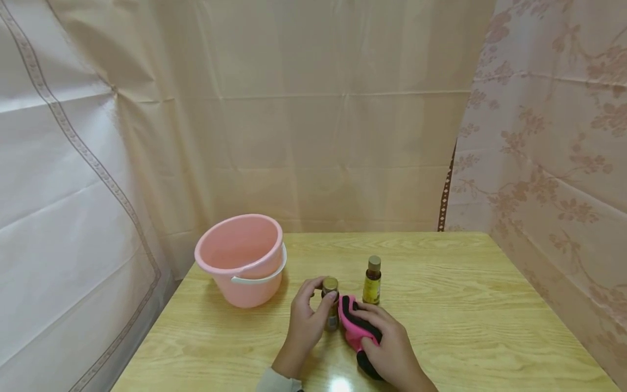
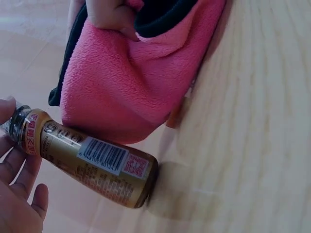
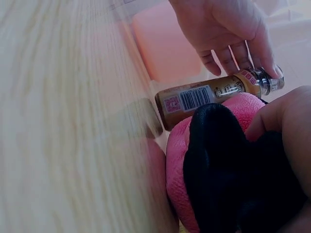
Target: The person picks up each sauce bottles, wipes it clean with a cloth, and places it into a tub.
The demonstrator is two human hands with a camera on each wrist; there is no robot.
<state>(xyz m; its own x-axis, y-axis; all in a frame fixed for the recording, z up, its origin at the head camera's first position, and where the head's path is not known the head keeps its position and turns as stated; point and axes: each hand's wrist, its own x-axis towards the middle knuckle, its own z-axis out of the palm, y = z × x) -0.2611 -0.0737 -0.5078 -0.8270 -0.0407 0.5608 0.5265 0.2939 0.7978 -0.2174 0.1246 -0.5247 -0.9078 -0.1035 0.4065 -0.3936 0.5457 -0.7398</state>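
My left hand (image 1: 305, 326) pinches a glass sauce bottle (image 1: 332, 322) by its neck, thumb on one side and fingers on the other. The bottle stands upright, its base at the tabletop; a gold label with a barcode (image 2: 103, 155) shows in the left wrist view. Bunched in my right hand (image 1: 390, 344) is a pink plush cloth (image 1: 354, 330) with black edging. The cloth (image 2: 116, 82) lies against the bottle's side. Behind the right hand stands a second, dark bottle (image 1: 372, 287) with a yellow label and a gold-brown cap.
A pink bucket (image 1: 247, 291) with a pale handle (image 1: 262, 278) stands at the table's left back. The wooden table (image 1: 465, 316) reaches back to a beige curtain (image 1: 313, 136). A floral curtain (image 1: 553, 152) hangs on the right, a white one (image 1: 59, 179) on the left.
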